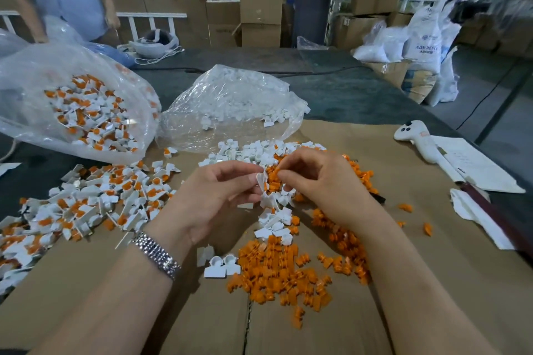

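Factory packing floor, cardboard boxes point(261, 13) stood stacked along the back, white resin sacks point(424, 37) printed ABS leaned at the right, clear bulk bags point(34, 66) of small plastic parts point(86, 121) lay on a long worktable point(346, 89), flattened cardboard point(418, 253) covered its near end.

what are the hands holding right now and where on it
The left hand pinches a white plastic piece by its left edge. The right hand seems to pinch a small orange piece in its fingertips; where on it is hidden.
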Action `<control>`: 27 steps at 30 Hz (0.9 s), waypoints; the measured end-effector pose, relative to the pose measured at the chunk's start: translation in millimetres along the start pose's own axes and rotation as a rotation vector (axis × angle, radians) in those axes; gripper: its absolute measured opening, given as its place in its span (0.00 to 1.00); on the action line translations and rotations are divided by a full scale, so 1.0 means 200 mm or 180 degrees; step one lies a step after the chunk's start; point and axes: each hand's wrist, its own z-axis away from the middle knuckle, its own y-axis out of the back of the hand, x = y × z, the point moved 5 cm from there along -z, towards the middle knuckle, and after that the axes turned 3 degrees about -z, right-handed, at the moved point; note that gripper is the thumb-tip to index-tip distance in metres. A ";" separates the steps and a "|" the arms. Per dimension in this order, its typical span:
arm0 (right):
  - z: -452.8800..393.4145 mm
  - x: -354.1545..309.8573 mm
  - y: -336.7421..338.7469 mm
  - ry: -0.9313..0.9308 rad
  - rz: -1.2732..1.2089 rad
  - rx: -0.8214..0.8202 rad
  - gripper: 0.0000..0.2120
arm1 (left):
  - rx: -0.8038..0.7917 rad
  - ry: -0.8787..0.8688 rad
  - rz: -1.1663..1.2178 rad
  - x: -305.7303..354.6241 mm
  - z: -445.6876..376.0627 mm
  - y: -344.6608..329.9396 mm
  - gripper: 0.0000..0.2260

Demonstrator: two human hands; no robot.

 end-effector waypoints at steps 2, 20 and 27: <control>0.00 -0.01 -0.01 0.0065 -0.0118 -0.0008 0.02 | -0.0159 0.0117 0.0501 -0.02 -0.03 -0.03 0.09; 0.01 -0.05 -0.04 0.0491 0.0500 0.0173 0.02 | -0.0390 0.0040 0.0983 -0.11 -0.07 -0.05 0.13; 0.00 0.00 -0.06 -0.0050 -0.0491 0.0133 0.03 | -0.0041 -0.0465 0.0300 -0.06 -0.04 -0.06 0.11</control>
